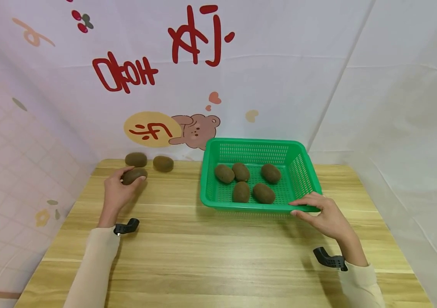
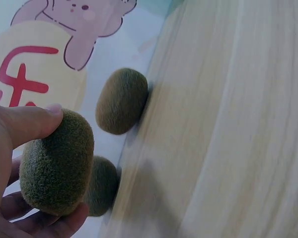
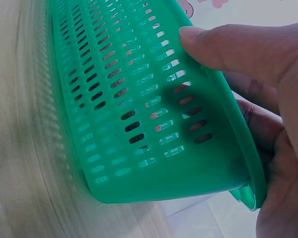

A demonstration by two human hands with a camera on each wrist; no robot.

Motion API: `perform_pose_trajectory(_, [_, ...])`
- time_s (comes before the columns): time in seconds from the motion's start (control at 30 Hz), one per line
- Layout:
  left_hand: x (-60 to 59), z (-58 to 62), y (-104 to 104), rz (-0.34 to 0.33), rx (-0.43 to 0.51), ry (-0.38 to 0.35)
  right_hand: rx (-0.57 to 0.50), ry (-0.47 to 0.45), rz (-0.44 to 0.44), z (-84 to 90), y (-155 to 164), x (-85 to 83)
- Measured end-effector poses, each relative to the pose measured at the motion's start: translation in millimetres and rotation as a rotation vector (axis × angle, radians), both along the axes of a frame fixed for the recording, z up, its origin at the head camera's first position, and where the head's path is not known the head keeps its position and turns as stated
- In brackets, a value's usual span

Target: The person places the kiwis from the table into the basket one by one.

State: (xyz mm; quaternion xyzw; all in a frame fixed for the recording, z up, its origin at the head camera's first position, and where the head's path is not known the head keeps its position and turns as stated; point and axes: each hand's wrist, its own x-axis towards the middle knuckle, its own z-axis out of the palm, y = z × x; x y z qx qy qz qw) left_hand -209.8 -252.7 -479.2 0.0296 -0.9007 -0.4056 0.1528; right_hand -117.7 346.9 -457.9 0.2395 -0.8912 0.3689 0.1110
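My left hand (image 1: 120,190) grips a brown kiwi (image 1: 134,175) at the far left of the wooden table; in the left wrist view the thumb and fingers wrap that kiwi (image 2: 57,162). Two more kiwis (image 1: 136,159) (image 1: 163,164) lie just behind it by the backdrop, and they show as well in the left wrist view (image 2: 121,100) (image 2: 101,185). My right hand (image 1: 324,214) holds the near right rim of a green plastic basket (image 1: 304,159), thumb over the rim (image 3: 238,144). Several kiwis (image 1: 241,191) lie inside the basket.
The wooden table (image 1: 218,252) ends at a printed fabric backdrop (image 1: 187,77) along its far edge and white sheeting (image 1: 407,128) on the right. Black wrist mounts (image 1: 126,226) (image 1: 330,259) sit by each sleeve.
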Motion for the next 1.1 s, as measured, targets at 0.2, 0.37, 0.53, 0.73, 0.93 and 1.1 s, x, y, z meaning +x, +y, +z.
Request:
perform_pose_trajectory(0.2, [-1.4,7.2,11.6,-0.022,-0.002,0.024,-0.006,0.001,-0.002,1.3,1.1,0.6])
perform_pose_trajectory(0.37, [-0.8,13.0,20.4,-0.048,-0.001,0.058,-0.006,0.006,-0.001,1.3,0.8,1.6])
perform_pose_trajectory(0.53, [0.2,18.5,28.8,-0.06,0.014,0.063,-0.002,0.011,-0.002,1.7,0.3,2.2])
perform_pose_trajectory(0.73, [3.5,25.6,39.1,-0.095,0.027,0.102,0.004,0.017,-0.006,0.6,0.3,2.1])
perform_pose_trajectory(0.93, [5.6,31.5,48.6,-0.123,0.024,0.155,-0.011,0.012,0.002,0.6,-0.6,1.5])
perform_pose_trajectory(1.1, [5.6,36.1,55.1,-0.148,0.0,0.192,-0.01,0.013,0.003,1.2,-1.4,1.0])
